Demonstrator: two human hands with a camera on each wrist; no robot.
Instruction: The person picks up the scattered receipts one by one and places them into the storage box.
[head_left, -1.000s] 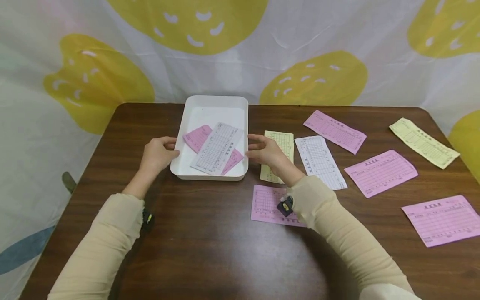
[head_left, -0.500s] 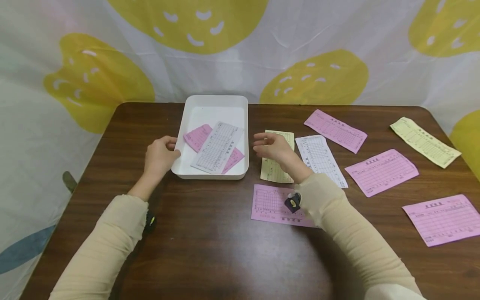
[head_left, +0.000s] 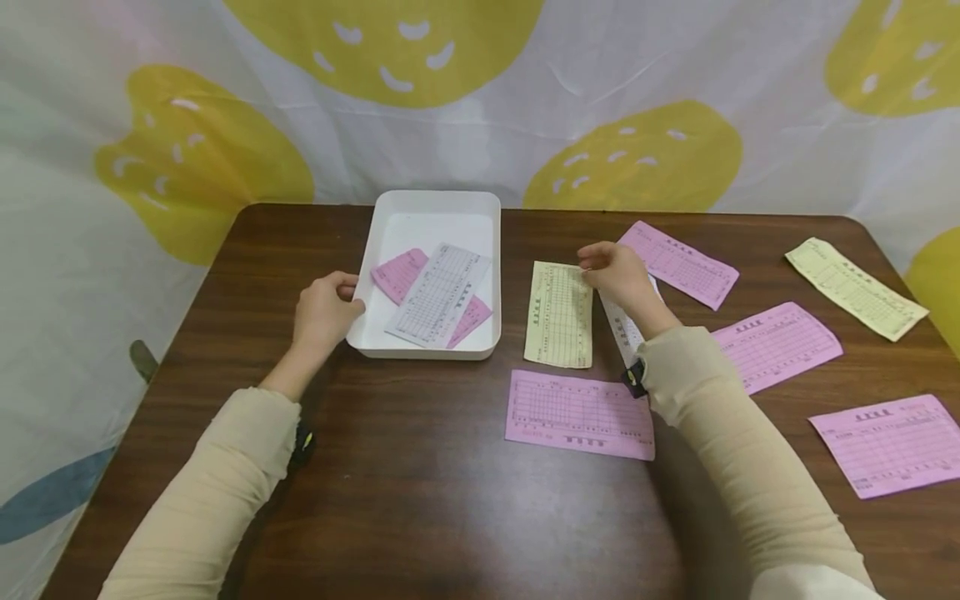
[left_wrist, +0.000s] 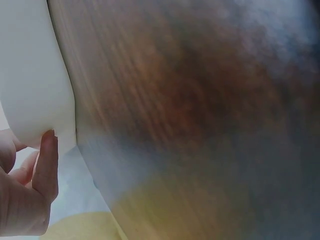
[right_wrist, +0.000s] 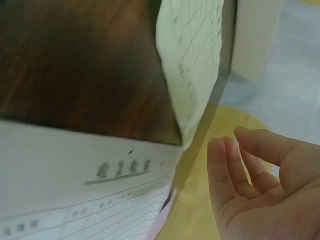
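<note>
In the head view, my left hand [head_left: 322, 317] is at the left side of a white tray [head_left: 363, 325], its fingertips against the outer wall. The left wrist view shows a finger [left_wrist: 46, 165] touching that wall. Inside the tray, a white printed slip [head_left: 438, 292] lies across a pink slip [head_left: 400, 275]. My right hand [head_left: 618, 275] hovers over another white slip [head_left: 624, 329], hiding part of it, near the top right corner of a yellow slip [head_left: 558, 315]. In the right wrist view, nothing sits between the right hand's [right_wrist: 265, 185] fingers and thumb.
A pink slip [head_left: 577, 415] lies in front of the yellow one. Farther right are more pink slips [head_left: 678, 264], [head_left: 783, 346], [head_left: 892, 446] and a creased yellow slip [head_left: 855, 287]. The wooden table [head_left: 420, 492] ends at a patterned cloth [head_left: 465, 142] behind.
My right hand has left the tray's right side and moved right, past the yellow slip, to above the white slip. The left hand has stayed at the tray.
</note>
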